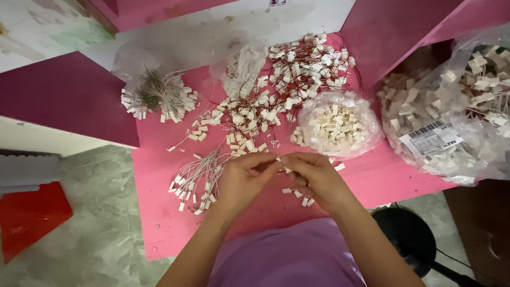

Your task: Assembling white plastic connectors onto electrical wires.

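Note:
My left hand [245,178] and my right hand [313,175] meet over the near middle of the pink table [159,212], fingertips pinched together on a small white plastic connector with thin wire [281,166]. A few loose white connectors [300,196] lie under my right hand. A bundle of white-wired connectors [196,180] lies just left of my left hand. Beyond my hands spreads a heap of red-wired white connectors [276,90].
An open clear bag of white connector housings [337,125] sits to the right of the heap. A large clear bag of connectors [457,117] fills the right side. Another wired bundle [159,95] lies at the back left. A black stool [406,239] and a red object [29,215] stand on the floor.

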